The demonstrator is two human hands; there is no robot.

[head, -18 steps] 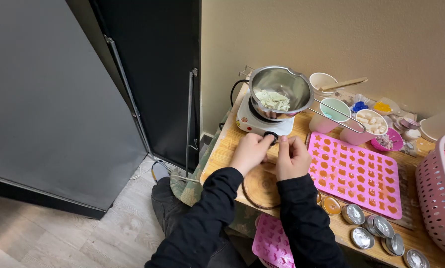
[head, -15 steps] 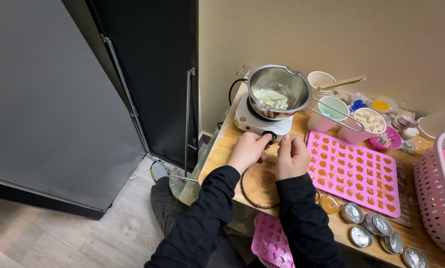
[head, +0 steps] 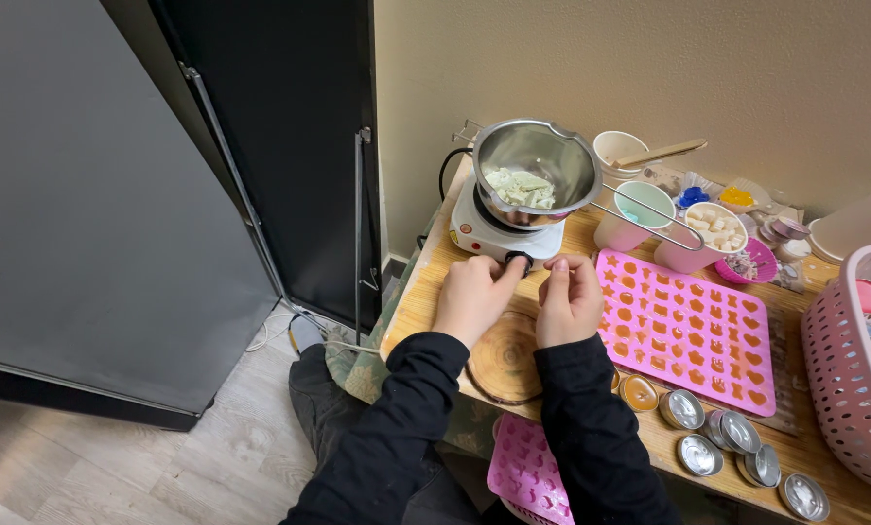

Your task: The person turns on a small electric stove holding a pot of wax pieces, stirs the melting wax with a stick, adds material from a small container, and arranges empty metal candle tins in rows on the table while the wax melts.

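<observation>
Both my hands are at the front of the small white hot plate (head: 494, 233). My left hand (head: 474, 297) has thumb and forefinger pinched on its black knob (head: 519, 261), closed around it. My right hand (head: 569, 299) hovers just beside, fingers loosely curled, holding nothing that I can see; the fingertips are near the knob, but I can't tell if they touch it.

Progress as I read it: the steel melting pot (head: 538, 170) already sits on the hot plate, handle pointing right, with a heap of pale solid chunks (head: 520, 188) inside. They look unmelted, no liquid visible, so heating seems barely started or only now being set. I can't read the knob position.

The pink silicone mould (head: 688, 331) lies flat just right of my right hand; many cavities show orange fill, so that tray looks already poured. A second pink mould (head: 528, 472) sticks out below the table edge, its cavities apparently empty. The small round metal tins (head: 737, 442) along the near edge look empty, one orange-filled tin (head: 640, 392) aside.

Cups with white cubes (head: 713, 228), a teal cup (head: 640, 209) and coloured bits sit behind the mould. A wooden slice coaster (head: 504, 358) lies bare between my forearms. A pink basket (head: 853, 369) is far right.
</observation>
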